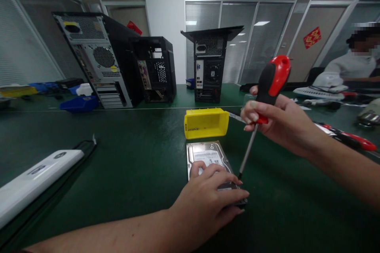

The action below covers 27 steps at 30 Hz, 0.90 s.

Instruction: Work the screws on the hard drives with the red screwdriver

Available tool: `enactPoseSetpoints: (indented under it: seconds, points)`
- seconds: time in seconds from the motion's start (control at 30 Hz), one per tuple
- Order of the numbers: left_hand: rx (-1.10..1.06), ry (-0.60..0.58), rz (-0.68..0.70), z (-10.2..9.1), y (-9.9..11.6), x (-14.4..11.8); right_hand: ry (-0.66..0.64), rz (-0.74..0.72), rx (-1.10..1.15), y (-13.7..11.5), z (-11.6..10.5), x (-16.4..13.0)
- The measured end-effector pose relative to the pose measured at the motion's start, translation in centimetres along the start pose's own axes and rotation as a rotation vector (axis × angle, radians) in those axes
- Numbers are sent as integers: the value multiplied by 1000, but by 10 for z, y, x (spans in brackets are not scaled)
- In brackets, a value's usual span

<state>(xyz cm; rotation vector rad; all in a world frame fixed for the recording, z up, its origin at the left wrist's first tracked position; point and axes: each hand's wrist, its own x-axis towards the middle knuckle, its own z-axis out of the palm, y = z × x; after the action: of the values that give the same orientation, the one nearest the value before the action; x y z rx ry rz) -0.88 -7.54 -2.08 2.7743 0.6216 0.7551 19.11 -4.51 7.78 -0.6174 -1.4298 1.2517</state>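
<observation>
Head view is showing the left hand (208, 199) lying flat with fingers spread on a hard drive (208, 158), which is resting label-up on the green table (133, 158) at about 6 o'clock from the middle of the picture; the palm is pressing the near half of the drive, seemingly pinning it against sliding, so this hand is open and bearing down rather than grasping; the right hand (276, 120) is coming in from 3 o'clock and is wrapping closed around the red and black handle of a screwdriver (261, 106), holding it steeply tilted with the handle up toward 1 o'clock and the tip down at the drive's right edge, just beside the left fingertips; that slant appears to be letting the tip reach a corner point while the wrist is staying clear of the other hand; whether the tip is actually seated in a screw I cannot tell; a yellow bin (206, 123) is lying tipped on its side just beyond the drive at 12 o'clock, near enough to be crowding the far edge; three open computer cases (101, 59) are standing farther back from 10 to 12 o'clock; a white device (32, 182) is lying at 8 o'clock, well apart; more red-handled tools (353, 140) are lying at 3 o'clock under the right forearm; another person (353, 65) is sitting at 2 o'clock beside a keyboard
</observation>
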Motion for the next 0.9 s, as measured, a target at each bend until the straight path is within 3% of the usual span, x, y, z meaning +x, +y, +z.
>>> enactPoseSetpoints:
  seconds: [0.13,0.23,0.57,0.9]
  points:
    - [6,2,11,-1,0,0,-266,126,49,4,5,-6]
    - [9,-4,6,-2,1,0,-345,124,29,6,7,-9]
    - [-8,-81,-44,-3,2,2,-334,123,-65,9,3,-9]
    - [-10,-56,-31,-2,1,1,-340,117,-67,13,3,-11]
